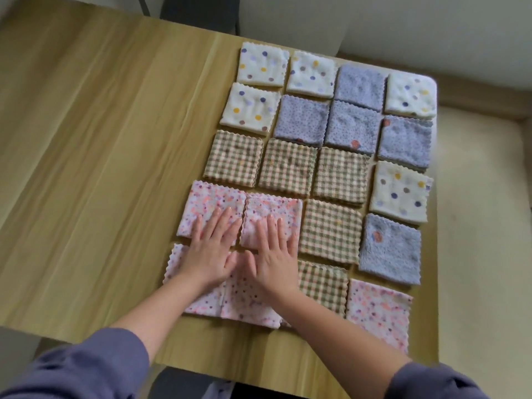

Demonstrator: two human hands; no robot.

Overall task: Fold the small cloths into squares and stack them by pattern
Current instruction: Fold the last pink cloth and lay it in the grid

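Several folded square cloths lie in a grid on the right half of the wooden table (100, 168). White dotted cloths (263, 64) sit at the far end, lilac speckled ones (302, 120) beside them, and green checked ones (288, 167) in the middle. Pink speckled cloths lie nearest me. My left hand (208, 250) rests flat, fingers spread, on one pink cloth (210, 201). Flat beside it, my right hand (275, 254) presses on the neighbouring pink cloth (276, 210). Both wrists cross over two more pink cloths (244, 300) in the front row.
Another pink cloth (380, 312) lies at the front right corner, close to the table's edge. A lilac cloth (391, 250) and a dotted cloth (400, 191) line the right edge. A dark chair (201, 10) stands beyond the far edge.
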